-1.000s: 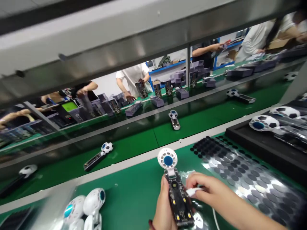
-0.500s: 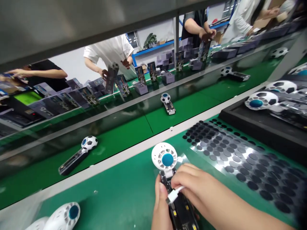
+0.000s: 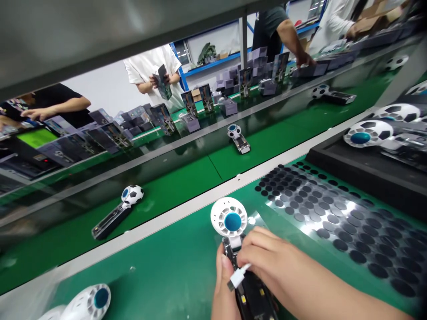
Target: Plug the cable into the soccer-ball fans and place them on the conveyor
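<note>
My left hand (image 3: 223, 284) is wrapped around the dark, see-through handle of a handheld fan (image 3: 251, 291). The fan's round white head (image 3: 228, 217), with vents and a blue centre disc, points away from me. Over the upper handle, the closed fingers of my right hand (image 3: 267, 253) grip a short white USB cable. Its plug (image 3: 237, 278) sticks out to the left across the handle. My fingers hide the rest of the cable and part of the handle. Another white fan head (image 3: 88, 302) lies at the lower left.
A sheet of black round stickers (image 3: 320, 200) lies to the right, beside a black tray (image 3: 333, 171) of football-patterned fans. Beyond a pale rail (image 3: 167, 218), a green conveyor belt (image 3: 187, 178) carries more football-patterned fans. Co-workers handle boxes across the belt; a metal shelf (image 3: 100, 35) hangs overhead.
The fans on the belt have shifted right. The USB plug has moved slightly left and down with my right fingers. Across the belt, co-workers' arms and a box have moved.
</note>
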A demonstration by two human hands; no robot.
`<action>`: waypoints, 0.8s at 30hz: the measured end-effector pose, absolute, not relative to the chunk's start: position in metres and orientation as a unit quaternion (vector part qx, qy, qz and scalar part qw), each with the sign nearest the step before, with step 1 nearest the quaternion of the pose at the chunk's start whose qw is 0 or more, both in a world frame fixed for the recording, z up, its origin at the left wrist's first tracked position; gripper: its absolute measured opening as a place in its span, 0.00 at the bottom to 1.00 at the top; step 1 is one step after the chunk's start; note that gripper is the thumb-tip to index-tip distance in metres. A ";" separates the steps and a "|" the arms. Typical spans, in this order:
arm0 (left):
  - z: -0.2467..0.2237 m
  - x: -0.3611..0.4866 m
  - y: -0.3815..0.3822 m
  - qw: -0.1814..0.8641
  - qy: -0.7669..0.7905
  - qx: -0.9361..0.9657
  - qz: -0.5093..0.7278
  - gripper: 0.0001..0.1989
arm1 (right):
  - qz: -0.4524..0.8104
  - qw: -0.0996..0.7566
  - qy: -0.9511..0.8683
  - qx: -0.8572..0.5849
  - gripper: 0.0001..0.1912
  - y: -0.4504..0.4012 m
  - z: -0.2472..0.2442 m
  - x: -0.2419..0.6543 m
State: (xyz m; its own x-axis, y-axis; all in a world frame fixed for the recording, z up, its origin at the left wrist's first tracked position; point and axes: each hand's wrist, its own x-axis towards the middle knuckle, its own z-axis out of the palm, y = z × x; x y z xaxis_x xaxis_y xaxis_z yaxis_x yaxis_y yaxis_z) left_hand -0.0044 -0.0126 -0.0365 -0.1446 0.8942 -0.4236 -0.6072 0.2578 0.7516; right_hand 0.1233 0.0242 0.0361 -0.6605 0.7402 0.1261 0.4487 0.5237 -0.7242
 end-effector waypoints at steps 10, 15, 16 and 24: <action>-0.028 -0.003 -0.020 0.642 0.497 0.113 0.572 0.28 | 0.296 0.261 -0.859 -0.326 0.13 0.020 0.018 0.124; -0.028 -0.003 -0.016 0.647 0.506 0.098 0.562 0.33 | 0.236 0.303 -0.864 -0.325 0.22 0.012 -0.003 0.131; -0.030 -0.003 -0.015 0.650 0.503 0.095 0.562 0.33 | 0.222 0.313 -0.864 -0.327 0.27 0.010 -0.005 0.133; -0.021 -0.003 -0.018 0.672 0.460 0.102 0.571 0.28 | 0.487 0.303 -0.711 -0.408 0.19 0.012 0.014 0.144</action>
